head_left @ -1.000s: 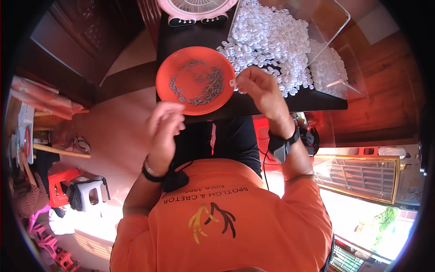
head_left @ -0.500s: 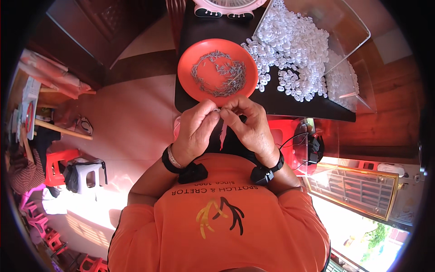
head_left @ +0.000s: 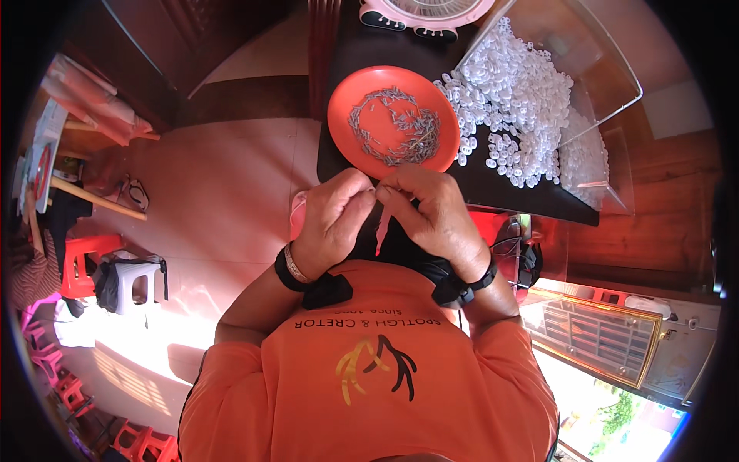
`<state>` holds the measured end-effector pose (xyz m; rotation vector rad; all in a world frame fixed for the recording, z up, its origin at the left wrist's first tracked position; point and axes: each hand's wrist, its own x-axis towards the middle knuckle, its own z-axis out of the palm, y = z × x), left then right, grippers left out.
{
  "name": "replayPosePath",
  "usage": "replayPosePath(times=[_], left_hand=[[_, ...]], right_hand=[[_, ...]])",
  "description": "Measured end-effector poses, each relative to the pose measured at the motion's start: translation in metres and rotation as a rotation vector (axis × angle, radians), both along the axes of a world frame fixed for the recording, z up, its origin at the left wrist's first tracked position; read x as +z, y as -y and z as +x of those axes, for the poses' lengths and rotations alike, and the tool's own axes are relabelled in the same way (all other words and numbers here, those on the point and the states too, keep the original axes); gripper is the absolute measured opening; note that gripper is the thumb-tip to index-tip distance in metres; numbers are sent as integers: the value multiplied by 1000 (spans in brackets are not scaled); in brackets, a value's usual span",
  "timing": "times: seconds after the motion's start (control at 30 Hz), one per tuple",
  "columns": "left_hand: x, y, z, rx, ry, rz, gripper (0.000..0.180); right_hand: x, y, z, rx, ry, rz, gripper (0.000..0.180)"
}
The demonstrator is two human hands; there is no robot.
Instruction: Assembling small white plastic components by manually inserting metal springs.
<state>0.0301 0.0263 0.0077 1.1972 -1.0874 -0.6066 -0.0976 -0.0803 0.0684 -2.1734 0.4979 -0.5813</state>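
Observation:
My left hand point(head_left: 335, 219) and my right hand point(head_left: 433, 214) meet just in front of the near rim of an orange-red plate point(head_left: 340, 115). Each is closed in a pinch, thumb against forefinger, the fingertips of the two almost touching. Whatever lies between them is too small or too hidden to make out. Many small grey screw-like pieces point(head_left: 421, 142) lie in the plate in a rough ring, thickest on its right side. Right of the plate, a large heap of small white oval plastic pieces point(head_left: 523, 88) with holes spreads over the dark table point(head_left: 358, 54).
A clear plastic bin point(head_left: 616, 119) lies around the white heap. At the table's far side stands a pink fan point(head_left: 431, 6). A red stool point(head_left: 85, 262) and a white stool point(head_left: 138, 281) stand at left. A gold-framed panel point(head_left: 593, 339) is at lower right.
The plate, table and white pieces have shifted rightward in the view. My hands stay pinched together, the right one turned slightly; a tiny pale bit seen between the fingertips no longer shows.

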Motion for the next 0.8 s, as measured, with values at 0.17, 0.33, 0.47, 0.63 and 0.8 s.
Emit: replayPosePath(times=[0.17, 0.33, 0.47, 0.63, 0.8], left_hand=[[-1, -5, 13, 7, -260, 106, 14], [-2, -3, 17, -26, -473, 182, 14], [-7, -6, 20, -18, -482, 204, 14], [-7, -6, 19, -43, -513, 195, 14], [1, -5, 16, -53, -527, 177, 13]], right_hand=[[14, 55, 31, 52, -133, -547, 11], [-8, 109, 71, 175, -336, -994, 13], [-20, 114, 84, 328, -284, -1099, 10], [-28, 112, 93, 353, -418, -1233, 9], [-28, 112, 95, 319, -373, -1150, 7]])
